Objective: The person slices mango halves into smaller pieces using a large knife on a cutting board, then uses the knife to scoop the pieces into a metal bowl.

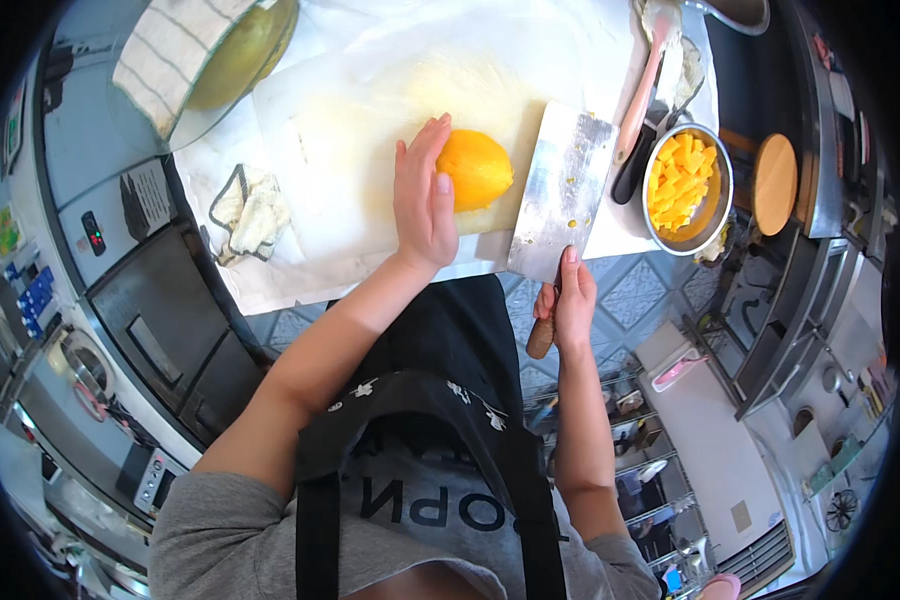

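Observation:
A peeled yellow mango [477,171] lies on a wet, juice-stained white cutting board [345,161]. My left hand [424,202] stands on edge along the mango's left side, fingers straight and thumb against the fruit; it does not close around it. In my right hand [572,307] is the brown wooden handle of a cleaver [562,191]. Its broad steel blade lies tilted to the right of the mango, apart from it, with small yellow bits stuck on it.
A metal bowl of diced mango [681,184] sits at the right edge. Beside it lie a pink-handled spatula [640,105] and a black-handled utensil [634,165]. A crumpled cloth [251,214] is at left, below a large clear bowl [232,67] partly covered by a striped towel [176,56].

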`<state>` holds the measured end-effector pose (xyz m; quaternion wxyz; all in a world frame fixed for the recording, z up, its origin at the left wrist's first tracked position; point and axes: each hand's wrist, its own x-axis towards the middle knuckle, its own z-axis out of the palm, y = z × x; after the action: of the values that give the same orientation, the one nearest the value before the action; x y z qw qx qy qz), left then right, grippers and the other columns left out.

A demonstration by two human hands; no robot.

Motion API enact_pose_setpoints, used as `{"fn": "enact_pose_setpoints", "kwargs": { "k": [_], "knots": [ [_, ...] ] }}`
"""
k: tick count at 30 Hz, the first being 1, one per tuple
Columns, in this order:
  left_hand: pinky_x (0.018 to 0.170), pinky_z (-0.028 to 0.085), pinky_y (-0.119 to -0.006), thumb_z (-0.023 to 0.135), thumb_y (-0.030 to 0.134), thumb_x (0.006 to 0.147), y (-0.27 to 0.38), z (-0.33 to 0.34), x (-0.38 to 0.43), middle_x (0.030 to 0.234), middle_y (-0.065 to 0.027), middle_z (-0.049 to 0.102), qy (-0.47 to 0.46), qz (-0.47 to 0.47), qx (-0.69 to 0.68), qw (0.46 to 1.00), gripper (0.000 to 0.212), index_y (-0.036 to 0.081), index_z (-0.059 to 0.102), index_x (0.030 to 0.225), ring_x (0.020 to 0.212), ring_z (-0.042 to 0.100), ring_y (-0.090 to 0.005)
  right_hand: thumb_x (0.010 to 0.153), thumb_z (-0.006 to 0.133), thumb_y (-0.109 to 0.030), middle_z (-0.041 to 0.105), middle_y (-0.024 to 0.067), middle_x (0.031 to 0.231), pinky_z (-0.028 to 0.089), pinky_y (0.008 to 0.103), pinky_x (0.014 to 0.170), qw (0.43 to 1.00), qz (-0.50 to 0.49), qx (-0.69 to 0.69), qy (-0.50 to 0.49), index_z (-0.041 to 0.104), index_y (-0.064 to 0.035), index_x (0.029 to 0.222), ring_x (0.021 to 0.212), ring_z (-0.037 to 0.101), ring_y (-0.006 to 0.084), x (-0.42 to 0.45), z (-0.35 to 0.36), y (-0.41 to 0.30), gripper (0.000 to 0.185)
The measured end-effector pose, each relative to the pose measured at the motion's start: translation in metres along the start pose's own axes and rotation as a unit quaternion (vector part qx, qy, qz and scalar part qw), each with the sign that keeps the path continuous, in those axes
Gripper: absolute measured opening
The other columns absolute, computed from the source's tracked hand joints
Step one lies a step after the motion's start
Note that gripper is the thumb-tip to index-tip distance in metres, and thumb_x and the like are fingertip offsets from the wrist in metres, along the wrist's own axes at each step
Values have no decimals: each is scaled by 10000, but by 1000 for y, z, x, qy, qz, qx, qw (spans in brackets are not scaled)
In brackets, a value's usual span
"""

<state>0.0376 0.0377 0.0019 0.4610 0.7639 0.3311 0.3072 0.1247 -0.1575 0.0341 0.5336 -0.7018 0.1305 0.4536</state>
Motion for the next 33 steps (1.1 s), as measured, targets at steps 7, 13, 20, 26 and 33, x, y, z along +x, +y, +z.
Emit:
{"fn": "enact_pose_setpoints", "kwargs": {
  "k": [7,13,20,26,33],
  "knots": [
    [1152,113,-504,301,250,1009,-5,14,-11,1448,-143,435,-59,21,188,980,458,30,434,1388,1373,356,-322,1008,463,-426,387,-14,465,366,247,353,998,2,-31,-54,507,-64,789,344,383,92,21,-7,6,425],
    [1142,153,-521,309,268,1015,-4,19,-8,1446,-145,433,-58,29,257,964,459,36,432,1392,1371,353,-327,1008,477,-404,386,-16,468,343,241,355,994,18,-77,-69,533,-39,831,347,371,83,26,-8,-7,409],
    [1147,153,-523,342,311,1016,-4,23,-8,1446,-146,433,-46,26,286,957,476,37,427,1395,1371,353,-329,1005,492,-385,386,-20,473,338,241,353,994,20,-83,-74,532,-42,841,349,370,79,27,-8,-10,383],
    [1141,187,-518,364,322,1013,-6,21,-7,1451,-148,433,-51,32,292,955,483,32,435,1392,1373,359,-335,1006,492,-378,400,-18,480,332,237,349,989,0,-127,-82,528,-44,841,351,375,77,27,-10,-11,374],
    [1140,199,-505,333,296,1017,-8,19,-5,1480,-160,398,-56,33,288,955,493,15,411,1414,1407,314,-338,993,519,-379,426,-10,492,343,250,356,982,17,-175,-66,540,-27,853,365,410,81,15,-2,-10,380]
  ]
}}
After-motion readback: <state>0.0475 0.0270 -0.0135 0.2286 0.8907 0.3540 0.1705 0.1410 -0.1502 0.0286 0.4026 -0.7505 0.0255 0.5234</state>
